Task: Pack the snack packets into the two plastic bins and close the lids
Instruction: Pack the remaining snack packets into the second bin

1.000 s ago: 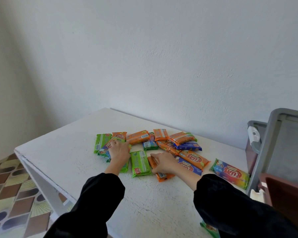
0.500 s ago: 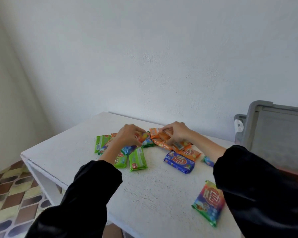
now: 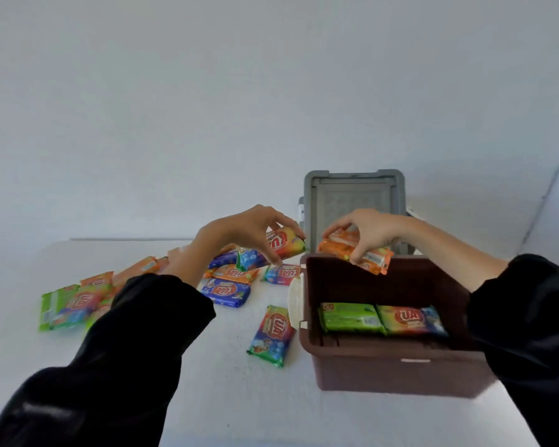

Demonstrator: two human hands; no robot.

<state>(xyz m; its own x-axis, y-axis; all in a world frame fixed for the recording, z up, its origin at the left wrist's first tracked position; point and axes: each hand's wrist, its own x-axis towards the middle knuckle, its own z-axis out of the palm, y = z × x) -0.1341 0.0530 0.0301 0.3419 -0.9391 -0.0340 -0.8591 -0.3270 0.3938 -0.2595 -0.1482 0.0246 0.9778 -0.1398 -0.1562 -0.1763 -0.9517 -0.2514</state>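
Observation:
A brown plastic bin [image 3: 394,366] stands open on the right of the white table, its grey lid [image 3: 352,201] upright behind it. Inside lie a green packet [image 3: 350,317] and a multicoloured packet [image 3: 410,319]. My right hand [image 3: 367,233] holds orange snack packets [image 3: 373,258] above the bin's far rim. My left hand [image 3: 249,232] grips a multicoloured packet [image 3: 284,245] in the air just left of the bin. Several loose packets [image 3: 226,290] lie on the table to the left, and one multicoloured packet [image 3: 271,335] rests beside the bin's left wall.
The white table [image 3: 239,398] runs to a pale wall behind. A white latch [image 3: 294,301] sticks out from the bin's left side. Green and orange packets [image 3: 75,301] lie at the far left. Black sleeves cover both forearms.
Both hands have lifted packets off the pile and carried them right toward the bin. My view has turned right, so the open brown bin now shows in full.

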